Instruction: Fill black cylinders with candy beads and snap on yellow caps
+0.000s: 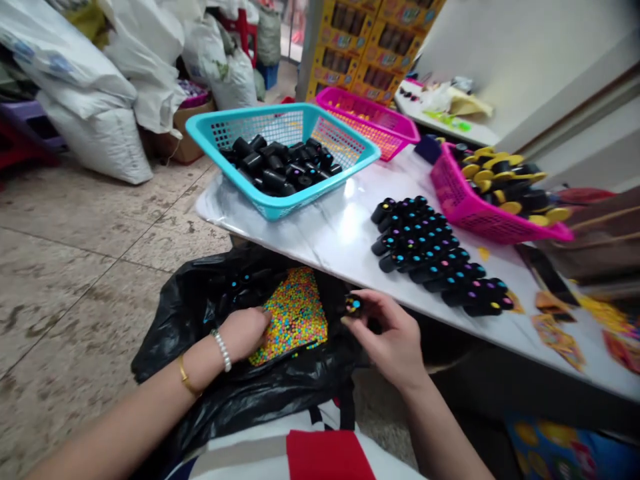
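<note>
My right hand (393, 337) grips a small black plastic cylinder (353, 305) between thumb and fingers, its end turned up with a few coloured dots on it. Down and to the left, my left hand (249, 333) reaches into the small coloured beads (295, 313); its fingertips are hidden there, so I cannot see what they hold. The beads lie in a black plastic bag (175, 320) spread below the table edge. Several more black cylinders (245, 290) rest in the bag behind the left hand.
On the white table (325, 230) stand rows of black cylinders (430, 247), a turquoise basket (280, 207) of black cylinders, a pink basket (480, 217) holding yellow-and-black parts, and another pink basket (400, 127). White sacks (95, 127) and stacked yellow boxes (345, 40) are behind.
</note>
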Demonstrator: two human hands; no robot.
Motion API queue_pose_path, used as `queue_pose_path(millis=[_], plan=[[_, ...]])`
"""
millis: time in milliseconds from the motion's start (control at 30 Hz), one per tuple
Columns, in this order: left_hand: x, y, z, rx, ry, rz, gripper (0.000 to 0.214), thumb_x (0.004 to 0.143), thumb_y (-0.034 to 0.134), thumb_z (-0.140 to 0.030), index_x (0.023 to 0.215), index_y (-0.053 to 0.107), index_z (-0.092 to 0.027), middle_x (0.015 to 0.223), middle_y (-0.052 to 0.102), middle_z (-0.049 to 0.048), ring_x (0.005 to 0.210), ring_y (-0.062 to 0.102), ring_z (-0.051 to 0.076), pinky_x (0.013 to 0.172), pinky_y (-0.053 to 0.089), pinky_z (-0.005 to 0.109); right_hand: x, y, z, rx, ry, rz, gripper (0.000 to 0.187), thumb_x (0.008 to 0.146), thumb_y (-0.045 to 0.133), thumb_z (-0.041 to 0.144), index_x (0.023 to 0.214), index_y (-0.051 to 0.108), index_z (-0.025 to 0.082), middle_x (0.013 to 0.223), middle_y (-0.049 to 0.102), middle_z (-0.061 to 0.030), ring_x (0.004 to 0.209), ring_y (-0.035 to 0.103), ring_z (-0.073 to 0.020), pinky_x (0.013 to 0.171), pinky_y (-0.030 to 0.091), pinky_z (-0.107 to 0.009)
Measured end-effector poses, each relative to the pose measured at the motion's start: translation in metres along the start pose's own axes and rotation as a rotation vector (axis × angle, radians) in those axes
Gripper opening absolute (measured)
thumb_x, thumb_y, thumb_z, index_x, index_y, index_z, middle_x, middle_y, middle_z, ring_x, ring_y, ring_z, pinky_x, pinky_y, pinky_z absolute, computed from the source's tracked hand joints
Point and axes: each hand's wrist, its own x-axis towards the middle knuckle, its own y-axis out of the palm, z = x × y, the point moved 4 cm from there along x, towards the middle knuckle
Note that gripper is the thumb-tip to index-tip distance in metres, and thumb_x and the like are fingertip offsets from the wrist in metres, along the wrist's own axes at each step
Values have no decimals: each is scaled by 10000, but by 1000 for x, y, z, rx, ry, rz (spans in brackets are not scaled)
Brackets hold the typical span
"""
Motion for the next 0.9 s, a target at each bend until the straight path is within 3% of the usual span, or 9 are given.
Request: queue_pose_path(millis=[100, 167, 333, 467, 567, 667, 800, 900], plan=[[0, 0, 1, 4, 7, -4, 186, 789, 529, -228, 924, 625, -145, 956, 667, 139, 820, 675, 287, 700, 533, 370, -3, -33, -11, -170, 105, -381, 366, 739, 726, 318, 1034, 542, 201, 731, 614, 20, 577, 565, -126, 538, 440, -236], [2, 1, 1, 0, 7, -4, 179, 790, 540, -238, 920, 627, -151, 955, 669, 134, 833, 676, 284, 715, 530, 366, 0, -45, -16, -359, 129, -524, 359, 711, 745, 366, 949, 539, 193, 659, 594, 37, 537, 560, -129, 535, 416, -240], [4, 1, 0, -20, -4, -7, 186, 769, 550, -197, 930, 632, -148, 967, 668, 133, 836, 674, 282, 702, 521, 354, 19, -49, -17, -659, 8, -536, 260, 772, 669, 403, 712, 531, 191, 637, 557, 22, 554, 525, -130, 590, 386, -253], [1, -4, 4, -68, -29, -5, 176, 794, 542, -200, 937, 634, -159, 952, 661, 105, 834, 664, 242, 717, 507, 315, 18, -49, -15, -668, -42, -542, 239, 794, 663, 375, 695, 560, 184, 676, 566, 9, 592, 515, -128, 607, 386, -248], [0, -18, 13, -115, -81, -131, 217, 869, 493, -269, 1032, 610, -186, 1015, 627, 76, 904, 634, 201, 792, 487, 288, 5, -42, -9, -640, -94, -547, 241, 792, 683, 333, 655, 552, 184, 610, 531, 24, 567, 497, -120, 586, 371, -242], [-2, -34, 23, -123, -168, -313, 225, 893, 478, -294, 1043, 621, -208, 1011, 598, 56, 870, 619, 184, 775, 480, 282, -8, -16, 1, -526, -192, -386, 220, 805, 678, 283, 663, 542, 185, 603, 515, 27, 551, 476, -109, 572, 365, -232], [-8, -44, 30, -47, -224, -376, 209, 870, 522, -297, 1025, 642, -224, 993, 559, 49, 808, 608, 181, 699, 484, 279, -7, 52, 9, -393, -298, 168, 231, 880, 584, 311, 689, 541, 188, 683, 555, 1, 599, 513, -106, 570, 371, -213], [-17, -47, 40, 43, -274, -414, 286, 829, 584, -303, 1097, 615, -209, 1080, 514, 74, 848, 603, 203, 694, 495, 292, 9, 99, 4, -372, -303, 414, 173, 888, 566, 332, 788, 582, 191, 780, 609, -18, 663, 559, -120, 616, 400, -218]])
